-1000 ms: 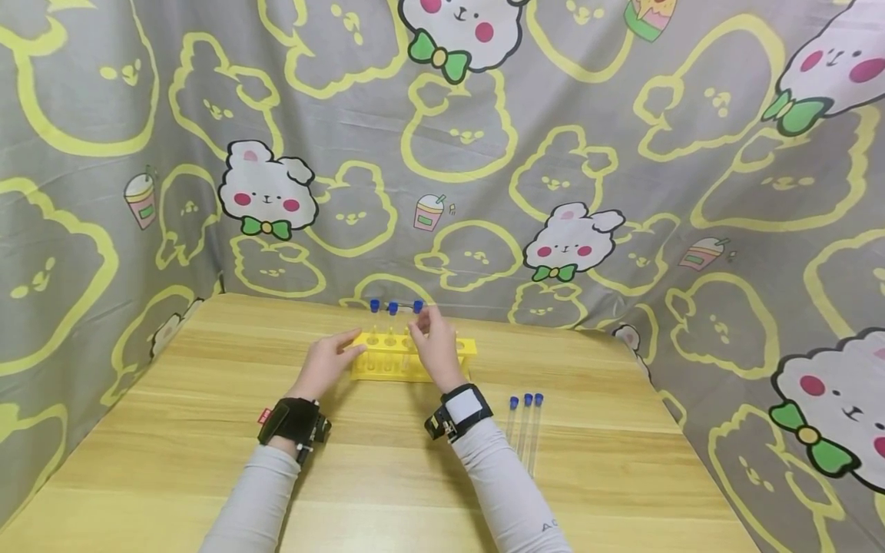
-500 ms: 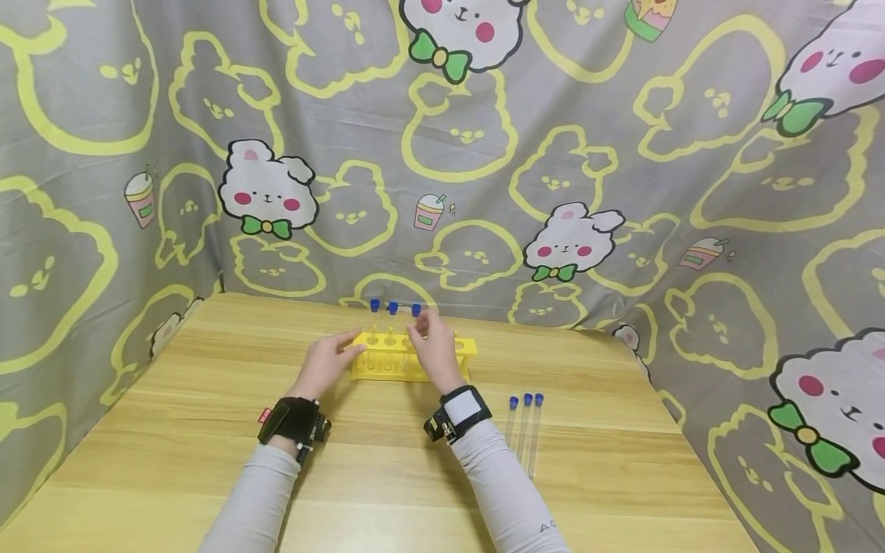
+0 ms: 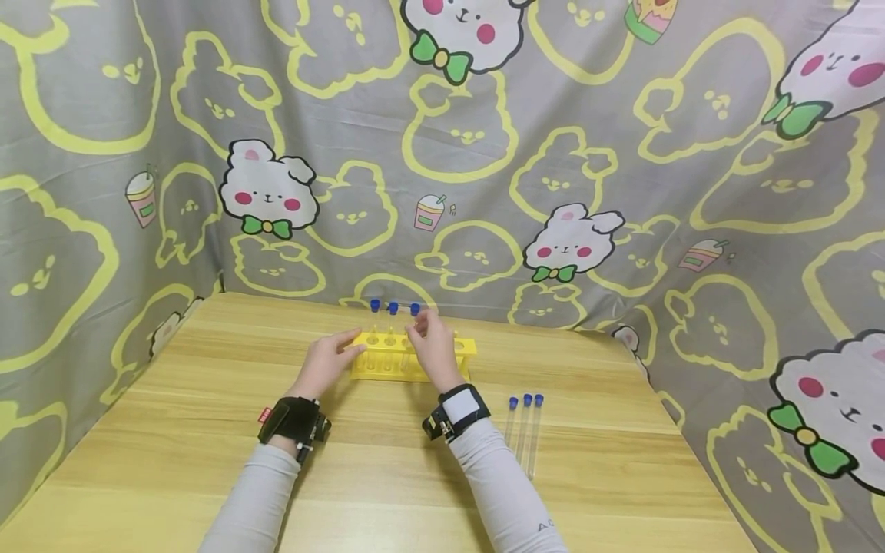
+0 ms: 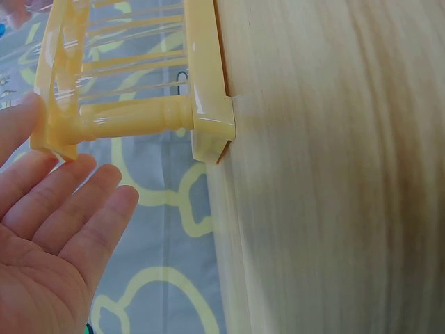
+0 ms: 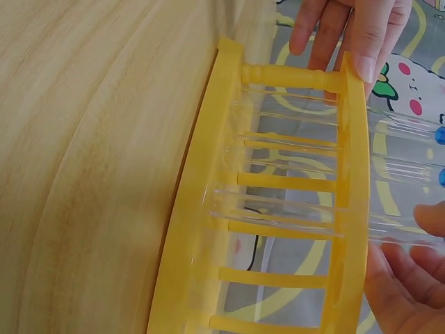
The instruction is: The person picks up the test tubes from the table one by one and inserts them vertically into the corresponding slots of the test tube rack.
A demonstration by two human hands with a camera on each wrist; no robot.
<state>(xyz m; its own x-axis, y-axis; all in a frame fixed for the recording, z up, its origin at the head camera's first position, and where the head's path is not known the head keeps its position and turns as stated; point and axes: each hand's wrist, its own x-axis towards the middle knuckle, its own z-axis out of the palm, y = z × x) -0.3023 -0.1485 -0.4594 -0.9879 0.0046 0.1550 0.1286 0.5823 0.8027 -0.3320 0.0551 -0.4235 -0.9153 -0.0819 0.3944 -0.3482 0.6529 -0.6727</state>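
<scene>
Fingers of my left hand (image 3: 323,365) lie straight and relaxed against the left end of the yellow rack (image 3: 368,366), gripping nothing; the left wrist view shows the palm (image 4: 42,243) open, fingertips touching the rack's end post (image 4: 125,122). My right hand (image 3: 434,347) is raised over the middle of the rack, its fingers curled and pinching the third capped tube (image 3: 415,310) just under its blue cap. That tube stands upright in a hole of the rack, just beside two other blue-capped tubes (image 3: 383,309) to its left. In the right wrist view the clear tubes (image 5: 292,209) pass through the rack's upper plate (image 5: 351,209), and my fingertips (image 5: 400,278) close round the nearest one. The rack sits on the wooden table (image 3: 207,430), near the far edge, in front of the patterned cloth (image 3: 484,153). Three more capped tubes (image 3: 525,430) lie flat, side by side, on the table to the right of my right forearm, well apart from the rack.
</scene>
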